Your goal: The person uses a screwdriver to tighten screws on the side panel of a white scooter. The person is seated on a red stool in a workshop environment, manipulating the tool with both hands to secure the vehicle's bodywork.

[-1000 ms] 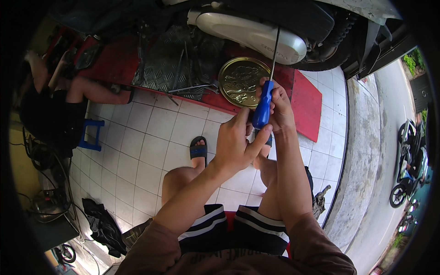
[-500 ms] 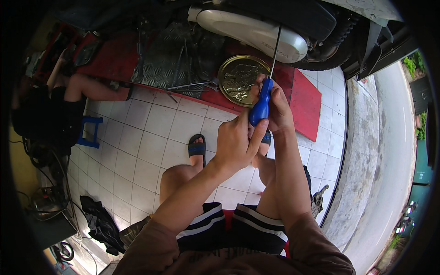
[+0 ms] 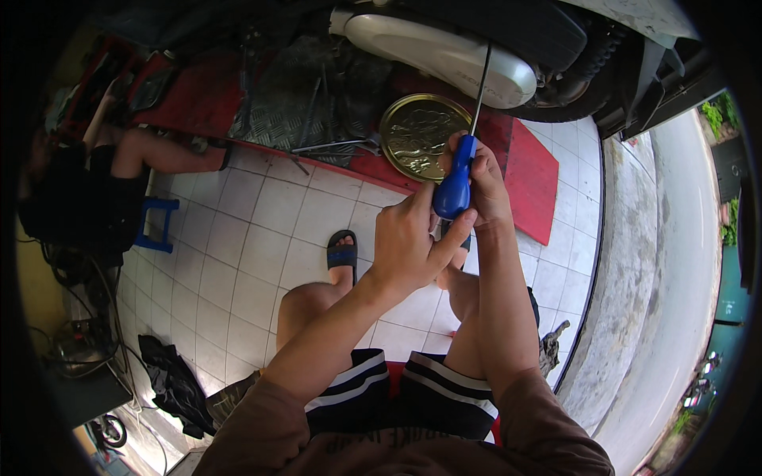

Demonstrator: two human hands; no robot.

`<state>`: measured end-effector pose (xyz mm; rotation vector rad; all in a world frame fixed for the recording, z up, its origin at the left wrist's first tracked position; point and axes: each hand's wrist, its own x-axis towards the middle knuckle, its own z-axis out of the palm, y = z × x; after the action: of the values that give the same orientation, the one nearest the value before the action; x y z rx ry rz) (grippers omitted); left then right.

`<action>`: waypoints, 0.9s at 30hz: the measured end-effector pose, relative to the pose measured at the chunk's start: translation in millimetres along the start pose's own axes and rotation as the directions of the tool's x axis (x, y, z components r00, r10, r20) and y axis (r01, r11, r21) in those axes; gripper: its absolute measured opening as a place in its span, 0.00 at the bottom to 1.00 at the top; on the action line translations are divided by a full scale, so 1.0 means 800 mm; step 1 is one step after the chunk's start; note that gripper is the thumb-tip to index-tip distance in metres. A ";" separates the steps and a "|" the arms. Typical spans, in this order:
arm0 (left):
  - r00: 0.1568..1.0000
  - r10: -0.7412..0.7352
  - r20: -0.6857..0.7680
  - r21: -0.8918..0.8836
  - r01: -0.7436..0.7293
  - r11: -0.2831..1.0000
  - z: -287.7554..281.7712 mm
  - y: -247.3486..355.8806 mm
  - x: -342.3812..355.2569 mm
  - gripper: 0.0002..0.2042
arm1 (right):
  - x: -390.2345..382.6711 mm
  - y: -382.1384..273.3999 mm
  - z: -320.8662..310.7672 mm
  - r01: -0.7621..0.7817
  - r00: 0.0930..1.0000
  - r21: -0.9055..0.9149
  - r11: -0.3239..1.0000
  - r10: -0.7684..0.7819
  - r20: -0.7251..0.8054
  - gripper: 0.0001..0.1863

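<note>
A screwdriver with a thick blue handle (image 3: 454, 186) and a long thin shaft is held in front of me, its shaft running up across the silver-grey side cover (image 3: 432, 57) of a motorbike. Where the tip meets the bike is hard to make out. My right hand (image 3: 486, 182) is closed round the handle's upper part, thumb along its side. At the butt end my left hand (image 3: 409, 242) is closed against the handle, thumb just below it; most of its fingers are hidden. Left of the shaft, a round gold-coloured tray (image 3: 421, 163) holds dark, shiny liquid.
The bike stands over a red platform (image 3: 533, 190) with a metal tread plate (image 3: 274, 111). Long-handled tools (image 3: 337, 147) lie on its edge. To the left another person (image 3: 87, 182) sits beside a blue stool (image 3: 159, 224). White floor tiles (image 3: 262, 238) surround my feet; a road runs at right.
Both hands and the screwdriver have shifted very slightly to the right, and the blue handle sits a bit more upright. The grip looks the same.
</note>
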<state>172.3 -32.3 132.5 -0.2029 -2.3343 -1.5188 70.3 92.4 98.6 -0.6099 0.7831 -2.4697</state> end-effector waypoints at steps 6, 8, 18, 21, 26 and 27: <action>1.000 -0.013 -0.016 -0.025 0.012 1.000 -0.002 0.003 0.000 0.23 | -0.006 -0.006 0.000 -0.051 0.992 -0.073 0.996 0.043 -0.117 0.30; 1.000 0.011 -0.002 0.003 -0.011 1.000 -0.003 0.004 0.001 0.18 | -0.004 -0.007 0.000 -0.026 0.999 -0.054 0.998 0.023 -0.049 0.31; 1.000 0.015 -0.027 0.060 -0.014 0.998 -0.004 0.003 0.000 0.15 | -0.005 -0.009 0.004 -0.048 0.997 -0.130 0.990 0.040 -0.069 0.31; 1.000 -0.020 -0.024 0.002 0.020 1.000 -0.002 0.004 0.002 0.15 | -0.004 -0.006 0.002 -0.054 0.998 -0.043 0.998 0.052 -0.041 0.28; 1.000 -0.007 -0.031 0.012 0.007 1.000 -0.003 0.005 0.001 0.15 | -0.001 -0.002 0.002 -0.046 0.996 -0.110 0.993 0.037 -0.085 0.28; 0.999 0.020 -0.046 0.043 -0.018 0.999 -0.003 0.005 0.000 0.15 | 0.000 -0.002 0.003 -0.032 0.999 -0.056 0.998 0.030 -0.045 0.28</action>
<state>173.6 -33.0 136.5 -0.1769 -2.3190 -1.4482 70.9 92.3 101.5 -0.5616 0.8758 -2.4474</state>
